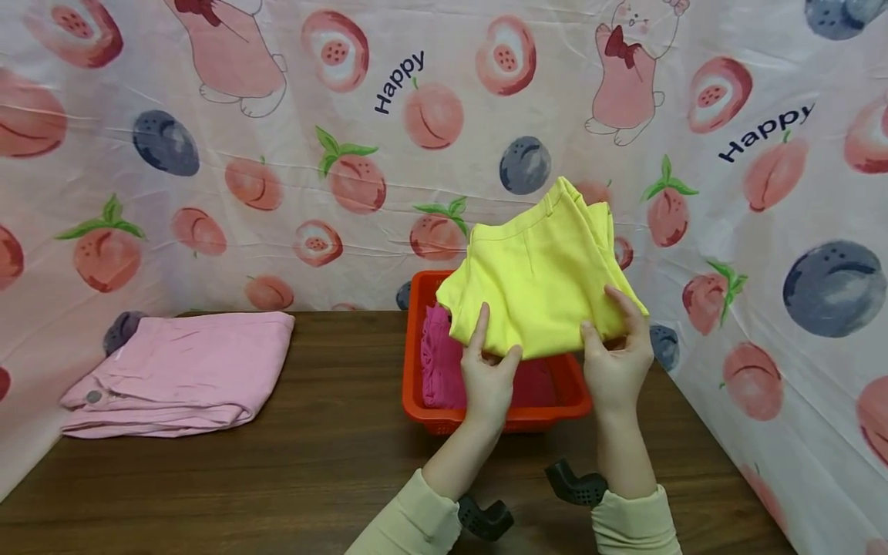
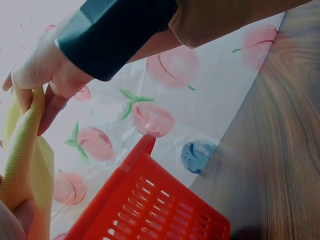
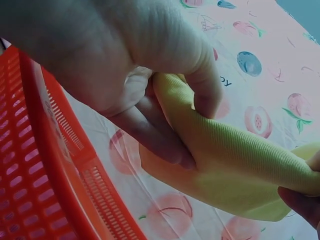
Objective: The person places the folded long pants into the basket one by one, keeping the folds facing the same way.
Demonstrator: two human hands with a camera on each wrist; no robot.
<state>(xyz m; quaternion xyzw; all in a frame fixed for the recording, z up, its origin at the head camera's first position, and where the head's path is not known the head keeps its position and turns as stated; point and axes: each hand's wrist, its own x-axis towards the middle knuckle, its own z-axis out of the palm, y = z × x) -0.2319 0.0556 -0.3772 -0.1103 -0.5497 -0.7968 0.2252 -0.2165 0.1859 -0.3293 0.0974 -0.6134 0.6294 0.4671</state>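
Two hands on the yellow garment (image 1: 534, 270): left hand (image 1: 488, 389) and right hand (image 1: 617, 370) each pinch its lower edge between thumb and fingers, holding it up off the counter (image 1: 333, 486). In the head view it covers part of the red basket (image 1: 414, 362), so the far right of the rim and some of the dark pink clothes (image 1: 442, 366) inside are hidden; can't count those. Folds block some fingertips too. Right wrist view adds thumb and fingers on opposite sides of a ribbed fold. Left wrist view gives the basket's slotted wall, cut off at bottom; garment cropped at left. Light pink garment (image 1: 201, 366), on the counter at left, shows only from the head.
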